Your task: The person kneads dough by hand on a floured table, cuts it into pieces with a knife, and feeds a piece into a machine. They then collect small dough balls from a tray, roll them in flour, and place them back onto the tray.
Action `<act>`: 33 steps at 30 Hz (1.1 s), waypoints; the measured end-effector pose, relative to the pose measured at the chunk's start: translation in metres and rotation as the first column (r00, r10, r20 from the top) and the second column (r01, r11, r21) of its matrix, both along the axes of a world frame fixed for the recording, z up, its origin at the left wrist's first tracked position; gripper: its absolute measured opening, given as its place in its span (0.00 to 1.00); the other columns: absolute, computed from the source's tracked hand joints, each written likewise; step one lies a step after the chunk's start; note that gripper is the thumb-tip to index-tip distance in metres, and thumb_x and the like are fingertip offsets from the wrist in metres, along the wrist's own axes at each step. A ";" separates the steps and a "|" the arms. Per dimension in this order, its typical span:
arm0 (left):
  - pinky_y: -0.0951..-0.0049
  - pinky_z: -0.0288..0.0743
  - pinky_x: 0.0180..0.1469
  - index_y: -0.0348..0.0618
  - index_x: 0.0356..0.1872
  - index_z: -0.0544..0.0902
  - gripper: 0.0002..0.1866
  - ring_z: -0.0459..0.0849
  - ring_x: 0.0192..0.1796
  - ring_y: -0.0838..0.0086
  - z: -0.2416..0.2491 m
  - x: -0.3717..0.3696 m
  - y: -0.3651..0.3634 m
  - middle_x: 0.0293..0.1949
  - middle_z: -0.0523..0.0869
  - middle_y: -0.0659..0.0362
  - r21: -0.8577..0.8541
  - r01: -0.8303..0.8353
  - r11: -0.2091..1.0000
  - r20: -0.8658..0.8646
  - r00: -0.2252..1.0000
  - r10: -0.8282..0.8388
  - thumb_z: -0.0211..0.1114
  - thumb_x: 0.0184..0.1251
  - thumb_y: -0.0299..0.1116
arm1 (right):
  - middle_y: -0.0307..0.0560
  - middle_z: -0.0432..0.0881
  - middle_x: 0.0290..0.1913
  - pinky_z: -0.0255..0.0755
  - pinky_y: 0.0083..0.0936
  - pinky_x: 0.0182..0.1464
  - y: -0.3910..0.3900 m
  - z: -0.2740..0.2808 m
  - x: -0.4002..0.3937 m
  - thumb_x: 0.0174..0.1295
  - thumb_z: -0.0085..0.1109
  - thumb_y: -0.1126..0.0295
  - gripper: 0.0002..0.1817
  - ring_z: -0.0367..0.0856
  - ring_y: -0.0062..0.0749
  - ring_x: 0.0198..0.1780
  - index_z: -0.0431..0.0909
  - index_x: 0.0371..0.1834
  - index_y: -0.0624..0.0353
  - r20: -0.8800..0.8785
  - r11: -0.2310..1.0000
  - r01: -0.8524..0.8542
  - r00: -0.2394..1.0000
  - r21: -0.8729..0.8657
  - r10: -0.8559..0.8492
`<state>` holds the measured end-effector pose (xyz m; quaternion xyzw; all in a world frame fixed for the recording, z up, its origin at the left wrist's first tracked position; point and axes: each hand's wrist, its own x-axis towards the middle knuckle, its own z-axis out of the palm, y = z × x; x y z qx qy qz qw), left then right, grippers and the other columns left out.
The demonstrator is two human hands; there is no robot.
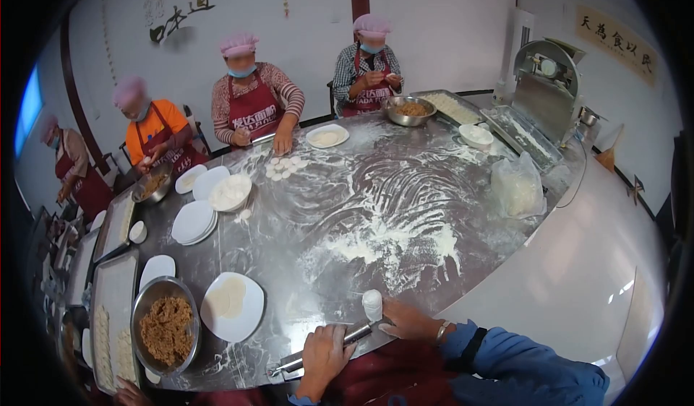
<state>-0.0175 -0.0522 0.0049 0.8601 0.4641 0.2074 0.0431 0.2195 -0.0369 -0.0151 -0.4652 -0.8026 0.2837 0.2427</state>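
Observation:
My left hand (325,354) is wrapped over a metal rolling pin (293,364) at the table's near edge. The pin lies slantwise, its right end reaching close to my right hand (413,321). Past that end, a short white lump of dough (372,305) stands at the fingertips of my right hand, which seem to grip its side; the fingers are partly hidden. A white plate (235,326) with a flat round dough wrapper (228,297) lies to the left of my hands. Loose flour (390,243) is spread on the table in front of them.
A steel bowl of brown filling (168,323) and a tray of dumplings (108,334) stand at left, near another person's hand (130,391). Stacked plates (194,224) lie farther back. Co-workers (253,99) line the far side. A plastic bag (519,186) and a machine (542,95) are at right.

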 end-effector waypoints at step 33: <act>0.61 0.74 0.35 0.43 0.40 0.78 0.21 0.78 0.34 0.58 0.007 0.010 0.012 0.32 0.79 0.54 -0.049 0.001 0.999 -0.068 0.998 -0.004 0.69 0.47 0.45 | 0.62 0.52 0.70 0.46 0.47 0.70 0.158 -0.003 -0.019 0.61 0.51 0.46 0.39 0.48 0.56 0.72 0.48 0.73 0.44 0.195 0.963 0.077 0.972 0.259 -0.130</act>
